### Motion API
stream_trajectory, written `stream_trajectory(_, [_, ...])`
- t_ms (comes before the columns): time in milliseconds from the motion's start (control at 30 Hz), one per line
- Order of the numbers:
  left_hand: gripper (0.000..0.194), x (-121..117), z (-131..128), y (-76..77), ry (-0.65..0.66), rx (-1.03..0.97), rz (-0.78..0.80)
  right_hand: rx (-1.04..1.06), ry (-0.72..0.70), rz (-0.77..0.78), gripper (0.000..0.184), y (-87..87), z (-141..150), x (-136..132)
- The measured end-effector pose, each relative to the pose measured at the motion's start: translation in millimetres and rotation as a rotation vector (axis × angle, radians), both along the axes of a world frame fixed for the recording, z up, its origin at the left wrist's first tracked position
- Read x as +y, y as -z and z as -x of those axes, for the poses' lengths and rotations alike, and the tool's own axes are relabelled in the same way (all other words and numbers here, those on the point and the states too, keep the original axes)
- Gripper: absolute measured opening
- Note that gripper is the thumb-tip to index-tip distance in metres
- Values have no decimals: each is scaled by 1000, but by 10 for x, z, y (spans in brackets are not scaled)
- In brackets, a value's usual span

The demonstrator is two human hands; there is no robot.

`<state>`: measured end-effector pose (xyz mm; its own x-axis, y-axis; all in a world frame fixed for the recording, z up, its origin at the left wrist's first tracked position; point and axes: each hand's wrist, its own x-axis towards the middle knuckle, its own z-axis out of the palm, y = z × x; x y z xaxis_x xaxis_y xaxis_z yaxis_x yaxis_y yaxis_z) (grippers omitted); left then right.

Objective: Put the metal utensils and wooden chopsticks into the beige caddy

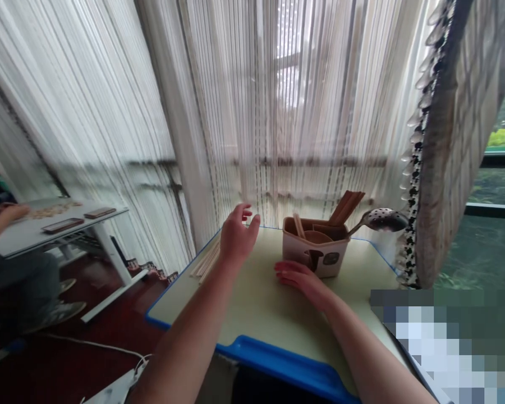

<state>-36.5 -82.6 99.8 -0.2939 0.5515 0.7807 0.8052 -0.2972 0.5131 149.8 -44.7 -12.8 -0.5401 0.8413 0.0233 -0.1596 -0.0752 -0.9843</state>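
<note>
My left hand (237, 237) hovers above the far left part of a pale table with a blue rim (278, 362); its fingers are spread and hold nothing. My right hand (302, 280) lies flat on the tabletop with fingers stretched out, just in front of a beige holder box (320, 255). The box contains brown wooden utensils and chopsticks (345, 206) and a perforated metal ladle (381, 220) that sticks out to the right. A bundle of light wooden chopsticks (206, 262) lies at the table's left edge, below and left of my left hand.
String curtains (252, 112) hang right behind the table. A patterned curtain with a beaded edge (450, 140) hangs at the right. At the far left another person's hand (6, 216) rests on a grey table (54, 233) with dark flat objects. A white cable (88, 345) runs across the dark red floor.
</note>
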Motion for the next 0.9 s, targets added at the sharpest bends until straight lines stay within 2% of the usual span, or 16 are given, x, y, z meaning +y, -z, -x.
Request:
stream_trajectory(67, [33,122,269,386,-210,77,92,-10,-7,-7,33,26,10,15])
stream_trajectory(133, [36,236,490,729,-322,196,298,-23,-16,-19,34,43,13,21])
stream_trajectory(200, [30,320,623,969,-361,231,475,-47,-17,-36,34,42,13,11])
stream_trajectory(267, [23,369,662,1100,-353,278,568,-67,-15,-51,34,23,13,-16])
stream_trajectory(400, [16,404,591,1184,-344,301,642,-80,6,-43,30,-15,15,-70])
stream_trajectory(667, [25,372,543,1194,-275,273,634,-61,2,-67,28,73,6,-32])
stream_trajectory(800, [23,339,452,1166,-249,275,588,-64,0,-71,27,66,5,-34])
stream_trajectory(900, [27,293,372,1078,-224,277,517,-63,7,-62,27,50,12,-45])
